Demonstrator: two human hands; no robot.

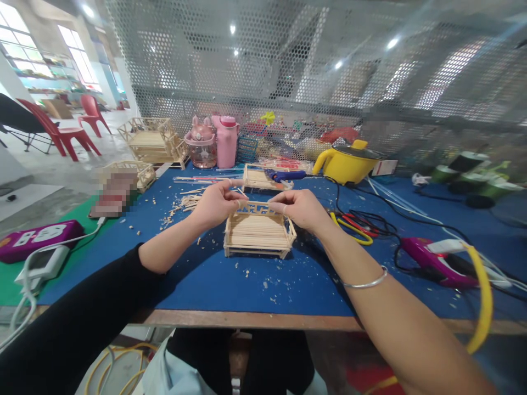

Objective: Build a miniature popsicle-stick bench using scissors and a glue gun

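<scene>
A small bench built of thin wooden sticks (259, 236) stands in front of me on the blue table mat (197, 285). It has a slatted seat, short legs and low side rails. My left hand (218, 204) is closed, thumb and fingers pinching the left end of the bench's back rail. At the right end of that rail, my right hand (300, 208) pinches in the same way. A thin stick juts up beside my left fingertips. Behind my hands lies a second stick piece (257, 178), with a blue glue gun (284, 175) resting on it.
Loose sticks and offcuts (187, 203) lie left of the bench. A yellow pot (346, 164), a pink bottle (226, 141) and larger stick models (152, 140) stand at the back. Cables, scissors-like handles (354, 227) and a purple power strip (436, 263) occupy the right.
</scene>
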